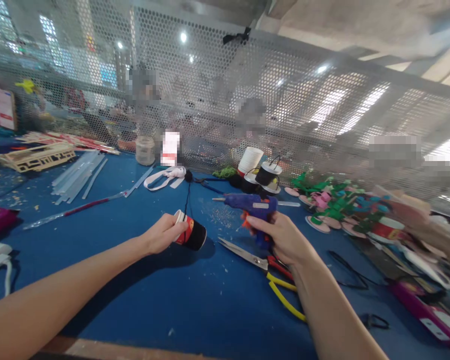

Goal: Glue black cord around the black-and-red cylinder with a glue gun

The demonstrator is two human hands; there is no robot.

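Observation:
My left hand point(165, 234) grips a small paper cup point(195, 235), tilted on its side above the blue table. The cup is red near the rim and wrapped in black lower down, and a black cord point(188, 197) hangs by it. In my right hand point(285, 235) is a blue glue gun point(253, 204) with an orange trigger; its nozzle points left, and a clear glue stick point(288, 203) sticks out at the back. Under that hand lies a pair of scissors point(247, 255) with red and yellow handles, blades toward the cup.
Several black-wrapped cups point(267, 174) and stacked white cups point(250, 160) stand at the back. Glue sticks point(78, 175) lie left, near a glass jar point(145, 151). Green and pink craft flowers point(328, 200) crowd the right, beside another person's arm point(440, 240). A perforated metal screen point(202, 90) rises behind.

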